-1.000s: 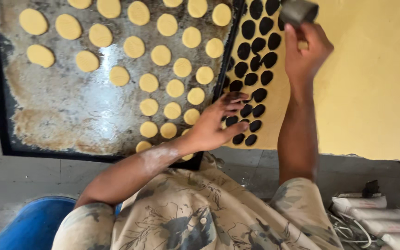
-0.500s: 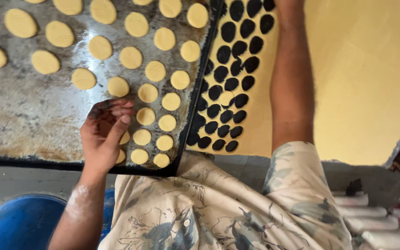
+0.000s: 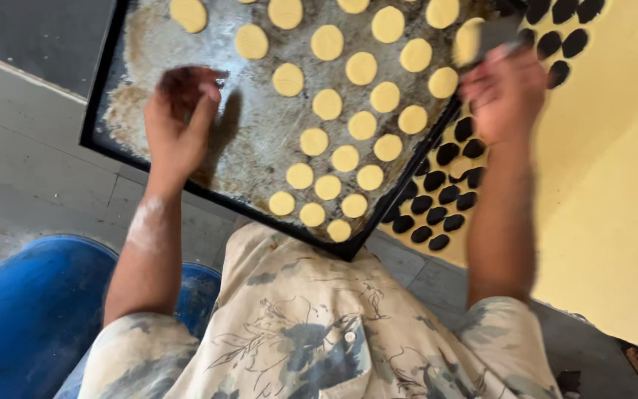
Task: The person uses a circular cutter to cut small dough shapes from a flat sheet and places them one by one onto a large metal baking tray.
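A: So where are the hands at?

B: The left hand (image 3: 179, 118) hovers over a bare patch of the baking tray (image 3: 105, 144), fingers loosely curled, nothing in it. The right hand (image 3: 502, 92) is at the tray's far edge, closed around a dark scraper (image 3: 498, 33) with a dough round (image 3: 468, 41) just beside the blade.

A: And the dough?

B: Pale dough rounds (image 3: 345, 159) sit in rows on the tray. The yellow dough sheet (image 3: 614, 185) lies right beside it, full of round cut-out holes (image 3: 437, 199).
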